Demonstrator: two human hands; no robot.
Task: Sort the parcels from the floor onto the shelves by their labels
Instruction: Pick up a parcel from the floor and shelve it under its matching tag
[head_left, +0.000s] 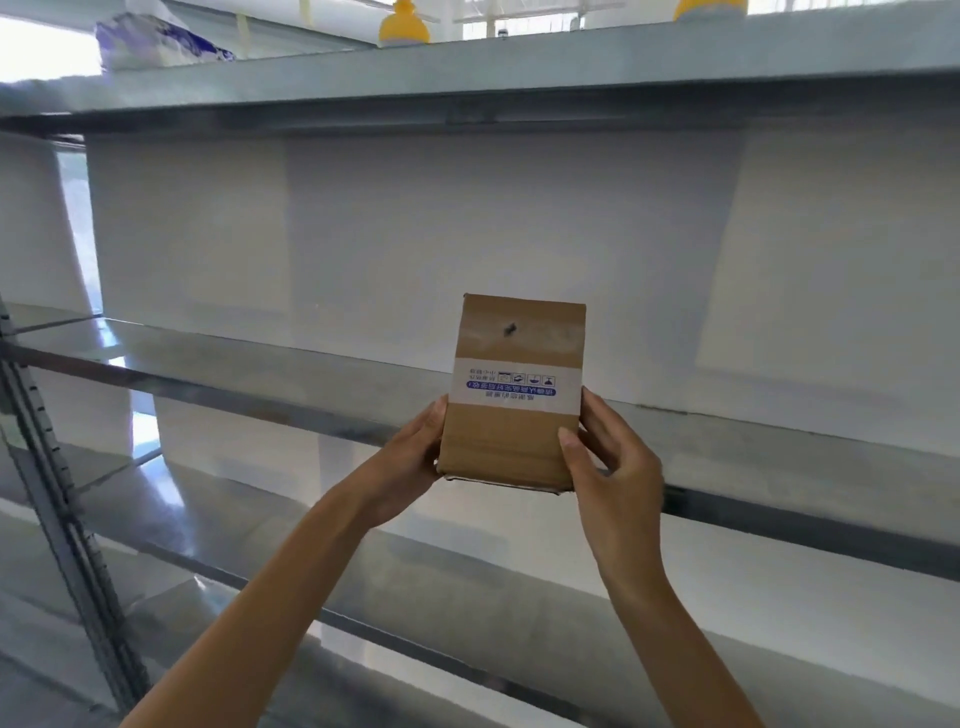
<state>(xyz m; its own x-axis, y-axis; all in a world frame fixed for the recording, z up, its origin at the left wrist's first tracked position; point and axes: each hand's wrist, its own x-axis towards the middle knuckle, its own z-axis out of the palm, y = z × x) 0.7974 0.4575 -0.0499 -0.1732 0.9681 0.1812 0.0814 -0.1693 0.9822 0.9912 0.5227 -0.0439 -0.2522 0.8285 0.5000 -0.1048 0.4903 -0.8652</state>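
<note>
One parcel (511, 395) is hovering upright at 12 o'clock, before the middle shelf (234, 358); your left hand (410, 460) and right hand (615, 467) fingers (570, 449) are grasping its sides. Shelving it is apparently pending.

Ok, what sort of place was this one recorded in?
Probably a storeroom or parcel-sorting room: long tiered metal shelves on a notched post, a taped cardboard parcel held by the left hand and right hand, and a bag and yellow bottles on the top one.
</note>
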